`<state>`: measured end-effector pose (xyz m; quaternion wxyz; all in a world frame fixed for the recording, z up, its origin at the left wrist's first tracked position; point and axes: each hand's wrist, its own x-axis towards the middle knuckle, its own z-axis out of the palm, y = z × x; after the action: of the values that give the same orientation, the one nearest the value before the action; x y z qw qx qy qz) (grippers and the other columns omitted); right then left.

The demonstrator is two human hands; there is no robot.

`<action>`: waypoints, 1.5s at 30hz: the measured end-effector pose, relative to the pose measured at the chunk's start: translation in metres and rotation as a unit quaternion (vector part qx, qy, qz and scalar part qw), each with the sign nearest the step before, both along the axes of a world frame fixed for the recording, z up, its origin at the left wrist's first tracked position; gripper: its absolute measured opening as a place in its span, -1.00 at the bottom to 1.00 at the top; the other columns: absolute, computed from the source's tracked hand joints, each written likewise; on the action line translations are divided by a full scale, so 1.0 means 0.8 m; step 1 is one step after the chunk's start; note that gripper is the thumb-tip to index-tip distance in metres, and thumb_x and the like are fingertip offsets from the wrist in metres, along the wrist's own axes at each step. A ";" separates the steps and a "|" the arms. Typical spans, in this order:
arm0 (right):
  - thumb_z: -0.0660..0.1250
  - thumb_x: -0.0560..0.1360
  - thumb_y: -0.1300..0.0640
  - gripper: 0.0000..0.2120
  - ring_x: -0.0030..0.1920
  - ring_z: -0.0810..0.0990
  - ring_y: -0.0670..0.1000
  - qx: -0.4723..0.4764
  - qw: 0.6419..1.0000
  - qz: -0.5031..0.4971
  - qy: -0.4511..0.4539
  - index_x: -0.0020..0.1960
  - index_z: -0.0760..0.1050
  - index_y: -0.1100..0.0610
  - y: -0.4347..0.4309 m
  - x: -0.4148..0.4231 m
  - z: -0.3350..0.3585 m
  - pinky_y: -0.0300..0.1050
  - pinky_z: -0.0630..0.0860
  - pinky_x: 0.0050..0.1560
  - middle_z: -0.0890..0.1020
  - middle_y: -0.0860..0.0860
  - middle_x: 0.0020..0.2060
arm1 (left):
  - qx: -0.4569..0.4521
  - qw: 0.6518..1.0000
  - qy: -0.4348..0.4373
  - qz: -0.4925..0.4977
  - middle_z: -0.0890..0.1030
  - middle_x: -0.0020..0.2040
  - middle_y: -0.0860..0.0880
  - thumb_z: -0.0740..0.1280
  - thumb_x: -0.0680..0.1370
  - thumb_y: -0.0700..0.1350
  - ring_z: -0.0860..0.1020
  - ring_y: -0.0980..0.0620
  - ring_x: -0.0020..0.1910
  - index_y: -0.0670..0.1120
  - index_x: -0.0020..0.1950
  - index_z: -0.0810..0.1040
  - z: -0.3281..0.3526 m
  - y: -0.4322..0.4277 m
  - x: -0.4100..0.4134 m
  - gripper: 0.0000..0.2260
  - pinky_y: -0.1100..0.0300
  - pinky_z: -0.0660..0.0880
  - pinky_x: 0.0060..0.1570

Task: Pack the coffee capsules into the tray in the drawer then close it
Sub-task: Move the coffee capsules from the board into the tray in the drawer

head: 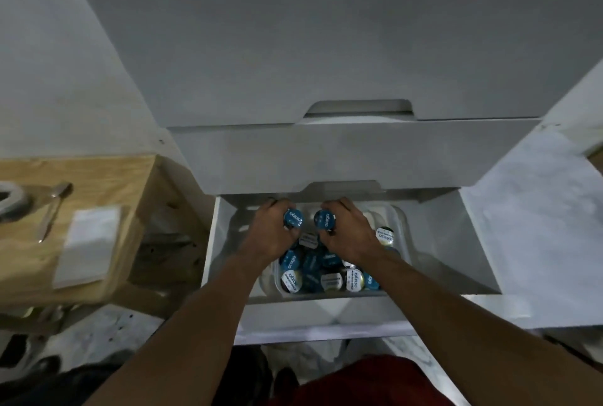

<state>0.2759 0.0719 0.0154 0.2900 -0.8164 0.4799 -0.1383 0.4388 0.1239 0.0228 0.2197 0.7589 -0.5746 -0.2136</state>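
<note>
I see both arms reaching into the open drawer (225,242): left hand (272,231) pinching one blue capsule (293,219), right hand (347,231) another (325,219), above the tray (399,229) holding roughly ten more.

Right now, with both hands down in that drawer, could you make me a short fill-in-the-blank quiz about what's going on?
1. The left hand and the right hand each hold one ____-lidded capsule.
2. The loose capsules lie heaped in a clear plastic ____.
3. The drawer is at present ____.
4. On the wooden stand beside the cabinet, a folded white cloth lies on the person's ____ side.

Missing words: blue; tray; open; left
</note>
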 end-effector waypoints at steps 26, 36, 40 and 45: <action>0.37 0.46 0.07 -0.71 0.03 0.58 0.17 -0.030 0.993 -0.005 0.112 0.16 0.50 0.09 -0.016 0.031 -0.013 -0.01 0.55 -0.03 0.55 0.09 0.11 | -0.002 0.986 -0.136 -0.092 0.51 0.21 -0.10 0.36 0.46 -0.08 0.42 -0.09 0.22 -0.07 0.29 0.50 -0.019 -0.011 0.021 -0.60 0.09 0.44 0.13; 0.29 0.51 0.13 -0.78 -0.03 0.60 0.21 -0.041 0.992 0.011 0.121 0.13 0.59 0.05 -0.016 0.029 -0.013 0.01 0.56 -0.05 0.55 0.11 0.10 | 0.003 0.983 -0.147 -0.106 0.50 0.22 -0.12 0.33 0.48 -0.02 0.42 -0.11 0.22 -0.09 0.29 0.51 -0.023 -0.014 0.024 -0.61 -0.01 0.46 0.16; 0.27 0.52 0.14 -0.76 -0.03 0.60 0.22 -0.052 0.989 0.010 0.136 0.16 0.58 0.01 -0.017 0.030 -0.012 0.01 0.57 -0.07 0.55 0.12 0.08 | 0.002 0.981 -0.161 -0.104 0.50 0.21 -0.11 0.30 0.52 -0.08 0.42 -0.10 0.20 -0.08 0.27 0.52 -0.023 -0.015 0.022 -0.68 0.01 0.46 0.15; 0.24 0.53 0.13 -0.74 -0.02 0.59 0.22 -0.051 0.988 0.005 0.147 0.19 0.55 0.00 -0.015 0.036 -0.011 0.00 0.55 -0.06 0.56 0.14 0.06 | 0.003 0.975 -0.188 -0.123 0.49 0.19 -0.09 0.28 0.52 -0.09 0.42 -0.08 0.16 -0.02 0.18 0.58 -0.024 -0.015 0.025 -0.75 0.03 0.47 0.11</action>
<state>0.3049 0.0596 0.0065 0.1755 -0.8438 0.5056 -0.0398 0.4586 0.1123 0.0039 0.0779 0.7096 -0.6939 -0.0944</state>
